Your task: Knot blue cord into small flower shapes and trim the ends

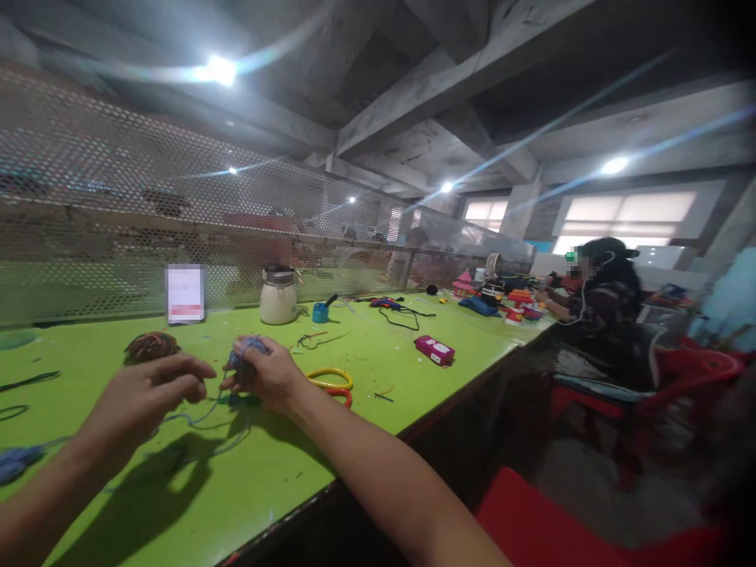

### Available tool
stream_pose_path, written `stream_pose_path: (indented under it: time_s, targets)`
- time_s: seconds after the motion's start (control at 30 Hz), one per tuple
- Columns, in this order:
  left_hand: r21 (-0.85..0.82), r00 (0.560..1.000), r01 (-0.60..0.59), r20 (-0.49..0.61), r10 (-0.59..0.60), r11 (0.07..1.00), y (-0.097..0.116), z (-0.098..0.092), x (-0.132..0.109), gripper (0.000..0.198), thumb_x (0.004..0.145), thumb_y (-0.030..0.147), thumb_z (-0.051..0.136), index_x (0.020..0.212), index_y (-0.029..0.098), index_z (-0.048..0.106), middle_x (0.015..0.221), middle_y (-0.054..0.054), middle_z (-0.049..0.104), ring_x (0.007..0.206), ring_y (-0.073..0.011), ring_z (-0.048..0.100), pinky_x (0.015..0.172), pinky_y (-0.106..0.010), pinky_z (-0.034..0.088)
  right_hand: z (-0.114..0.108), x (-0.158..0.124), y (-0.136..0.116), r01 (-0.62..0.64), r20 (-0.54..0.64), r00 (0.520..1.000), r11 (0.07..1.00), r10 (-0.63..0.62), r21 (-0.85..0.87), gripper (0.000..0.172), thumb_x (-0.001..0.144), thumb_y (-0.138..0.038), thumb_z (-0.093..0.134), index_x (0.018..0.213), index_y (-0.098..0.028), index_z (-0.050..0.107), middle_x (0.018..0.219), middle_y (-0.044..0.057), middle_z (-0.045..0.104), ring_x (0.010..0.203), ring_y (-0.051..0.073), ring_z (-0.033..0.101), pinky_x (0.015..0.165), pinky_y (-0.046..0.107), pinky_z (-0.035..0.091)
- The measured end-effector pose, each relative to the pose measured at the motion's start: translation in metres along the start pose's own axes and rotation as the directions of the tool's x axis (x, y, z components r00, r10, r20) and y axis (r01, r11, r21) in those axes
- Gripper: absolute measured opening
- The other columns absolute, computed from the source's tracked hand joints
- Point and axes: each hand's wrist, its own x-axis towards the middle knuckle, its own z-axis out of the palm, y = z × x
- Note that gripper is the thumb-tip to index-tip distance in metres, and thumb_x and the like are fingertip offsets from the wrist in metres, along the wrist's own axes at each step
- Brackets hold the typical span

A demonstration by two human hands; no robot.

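Observation:
My right hand (pixel 265 374) is closed around a small ball of blue yarn (pixel 251 346), held a little above the green tabletop. A loose strand of the yarn hangs from the ball and loops down to the left. My left hand (pixel 150 390) is just left of the ball, palm down, its fingers bent but apart, with nothing visible between them. The strand runs below this hand toward a bundle of blue yarn (pixel 20 463) at the left edge. Behind my left hand lies a brown multicoloured yarn ball (pixel 152 346), partly hidden.
Scissors with yellow and orange handles (pixel 331 378) lie beside my right forearm. Farther back stand a whitish jar (pixel 278 298), a small blue pot (pixel 320 313) and a phone (pixel 185 294). A magenta box (pixel 435 350) lies to the right. A co-worker (pixel 602 291) sits at the far end.

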Motion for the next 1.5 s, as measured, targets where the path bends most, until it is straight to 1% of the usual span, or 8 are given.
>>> stream_pose_path:
  time_s: [0.13,0.4,0.6,0.8,0.93,1.13,1.3,1.5]
  targets:
    - [-0.176,0.938,0.015,0.344,0.047,0.984,0.003,0.024,-0.005,0.020,0.060,0.046,0.056,0.064,0.034,0.071,0.057,0.002,0.068,0.060,-0.0233,0.060,0.053,-0.032,0.043,0.000,0.001,-0.006,0.039,-0.047,0.998,0.999,-0.038,0.020,0.041,0.072,-0.035,0.073,0.101,-0.021,0.047,0.061,-0.005,0.059,0.041,0.013,0.057,0.039,0.022,0.046]
    - [-0.176,0.766,0.030,0.636,0.090,0.984,0.009,0.030,-0.013,0.037,0.071,0.050,0.060,0.092,0.021,0.070,0.082,-0.007,0.074,0.074,-0.0230,0.066,0.066,-0.033,0.047,0.001,-0.001,-0.016,0.083,-0.152,0.985,0.997,-0.081,0.006,0.031,0.077,-0.040,0.067,0.090,-0.018,0.048,0.063,-0.004,0.060,0.044,0.010,0.060,0.038,0.017,0.041]
    - [-0.331,0.816,0.176,0.576,0.051,0.927,0.008,0.047,-0.016,0.025,0.071,0.039,0.062,0.078,0.016,0.057,0.065,-0.005,0.068,0.058,-0.0158,0.061,0.054,-0.025,0.039,0.003,-0.005,-0.023,0.079,-0.154,0.985,0.997,-0.076,0.015,0.029,0.079,-0.039,0.064,0.091,-0.019,0.047,0.062,-0.005,0.059,0.046,0.011,0.061,0.042,0.018,0.044]
    - [-0.184,0.942,0.274,0.248,-0.226,0.944,-0.008,0.036,0.000,0.014,0.064,0.030,0.058,0.057,0.018,0.053,0.044,0.001,0.052,0.043,-0.0129,0.046,0.045,-0.025,0.032,0.003,-0.007,-0.029,0.095,-0.158,0.983,0.995,-0.093,0.007,0.028,0.081,-0.040,0.063,0.092,-0.020,0.047,0.066,-0.003,0.061,0.049,0.010,0.061,0.045,0.018,0.046]
    - [-0.238,0.978,0.194,0.117,-0.170,0.952,-0.006,0.029,0.005,0.031,0.062,0.027,0.059,0.089,0.013,0.067,0.075,-0.007,0.070,0.061,-0.0163,0.057,0.052,-0.027,0.039,0.004,-0.008,-0.030,0.084,-0.145,0.986,0.996,-0.079,0.026,0.023,0.084,-0.038,0.059,0.091,-0.019,0.047,0.067,-0.002,0.062,0.050,0.010,0.061,0.046,0.019,0.046]
    - [-0.420,0.973,0.148,0.223,-0.056,0.895,0.004,0.032,-0.002,0.057,0.063,0.020,0.057,0.119,0.016,0.061,0.105,-0.008,0.070,0.088,-0.0193,0.062,0.069,-0.029,0.046,0.011,-0.013,-0.031,0.113,-0.092,0.990,0.993,-0.109,0.036,0.019,0.087,-0.035,0.054,0.098,-0.021,0.048,0.068,-0.002,0.062,0.050,0.010,0.060,0.048,0.020,0.047]
    - [-0.421,0.973,0.005,-0.209,-0.102,0.907,0.003,0.016,-0.002,0.044,0.062,0.021,0.057,0.105,0.015,0.065,0.098,-0.009,0.070,0.088,-0.0209,0.063,0.068,-0.030,0.048,0.009,-0.012,-0.033,0.116,-0.082,0.991,0.990,-0.109,0.075,0.016,0.089,-0.031,0.050,0.102,-0.022,0.048,0.070,-0.001,0.064,0.049,0.010,0.059,0.049,0.020,0.046]
    - [-0.276,0.962,0.165,0.256,-0.093,0.947,0.006,0.029,0.000,0.020,0.061,0.023,0.059,0.076,0.013,0.067,0.069,-0.007,0.070,0.067,-0.0216,0.065,0.053,-0.029,0.047,0.005,-0.009,-0.034,0.120,-0.085,0.991,0.979,-0.107,0.165,0.015,0.086,-0.034,0.054,0.087,-0.021,0.046,0.063,-0.001,0.060,0.047,0.009,0.052,0.047,0.019,0.041]
